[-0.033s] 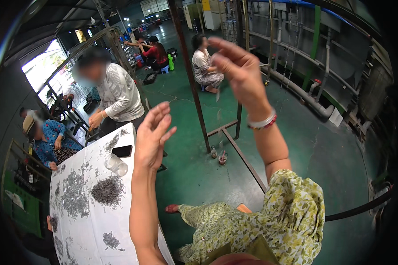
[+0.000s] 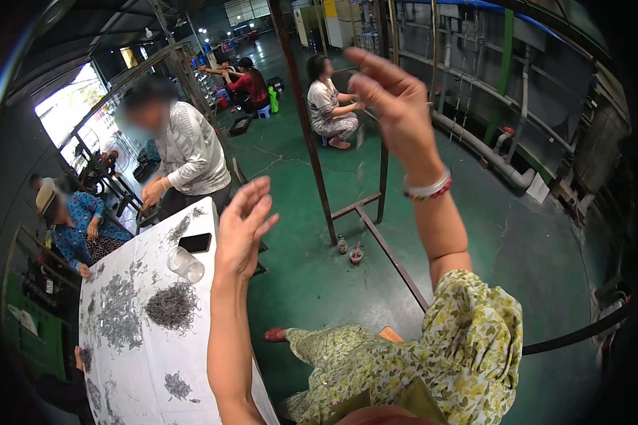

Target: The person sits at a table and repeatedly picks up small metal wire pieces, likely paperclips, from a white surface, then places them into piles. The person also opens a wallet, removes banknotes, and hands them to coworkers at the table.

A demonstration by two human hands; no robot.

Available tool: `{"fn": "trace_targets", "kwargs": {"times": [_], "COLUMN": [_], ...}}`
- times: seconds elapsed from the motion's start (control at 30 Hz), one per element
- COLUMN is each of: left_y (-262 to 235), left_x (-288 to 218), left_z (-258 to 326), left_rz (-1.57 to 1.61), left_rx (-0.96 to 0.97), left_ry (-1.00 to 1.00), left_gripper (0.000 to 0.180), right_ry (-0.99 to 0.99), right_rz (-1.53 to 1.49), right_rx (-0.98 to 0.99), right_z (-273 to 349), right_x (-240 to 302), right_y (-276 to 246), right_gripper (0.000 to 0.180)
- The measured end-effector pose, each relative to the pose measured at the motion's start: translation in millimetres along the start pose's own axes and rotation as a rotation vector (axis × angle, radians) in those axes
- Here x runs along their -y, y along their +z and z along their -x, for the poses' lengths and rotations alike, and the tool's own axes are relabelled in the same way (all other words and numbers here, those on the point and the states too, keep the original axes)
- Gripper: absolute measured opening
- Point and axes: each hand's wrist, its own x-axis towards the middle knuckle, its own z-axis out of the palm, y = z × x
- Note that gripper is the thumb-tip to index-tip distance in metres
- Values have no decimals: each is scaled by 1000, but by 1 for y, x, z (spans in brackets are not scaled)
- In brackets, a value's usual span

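My left hand (image 2: 242, 230) is raised above the table's right edge, fingers curved and thumb apart, with nothing seen in it. Higher and to the right is my right hand (image 2: 397, 106), with a white and red bracelet at the wrist. Its thumb and forefinger point left and the other fingers are bent in. Beneath the thumb hangs a thin, pale, blurred strand (image 2: 360, 136); its upper end is hidden. On the white table (image 2: 142, 372) lie heaps of small dark bent wire pieces (image 2: 171, 307), a clear plastic cup (image 2: 186, 265) and a black phone (image 2: 195, 243).
A dark metal frame (image 2: 317, 152) stands ahead, with a drink cup (image 2: 356, 255) and small bottle (image 2: 342, 244) on the green floor. Co-workers stand and sit (image 2: 191, 149) at the table's far left side; another person squats (image 2: 332, 106) beyond the frame. Pipes (image 2: 475, 145) line the right wall.
My right hand has shifted slightly right and down, and the pale strand has shifted right with it. My left hand has moved a little lower. The squatting person's arms now reach forward.
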Motion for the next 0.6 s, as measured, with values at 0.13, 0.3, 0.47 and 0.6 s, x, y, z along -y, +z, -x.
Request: {"fn": "trace_targets", "kwargs": {"times": [0.13, 0.3, 0.47, 0.6], "left_y": [-67, -175, -245, -258], "left_x": [66, 139, 197, 203], "left_z": [24, 97, 161, 192], "left_rz": [-41, 85, 194, 176], "left_rx": [-88, -446, -652, -661], "left_ry": [-214, -468, -565, -507], "left_gripper": [38, 38, 33, 30], "right_ry": [-94, -23, -233, -304], "right_rz": [180, 72, 204, 332], "right_rx": [-50, -107, -193, -435], "right_z": [-40, -72, -125, -156], "right_x": [22, 35, 29, 30], "right_y": [-46, -56, -119, -129], "right_gripper": [33, 23, 18, 15]}}
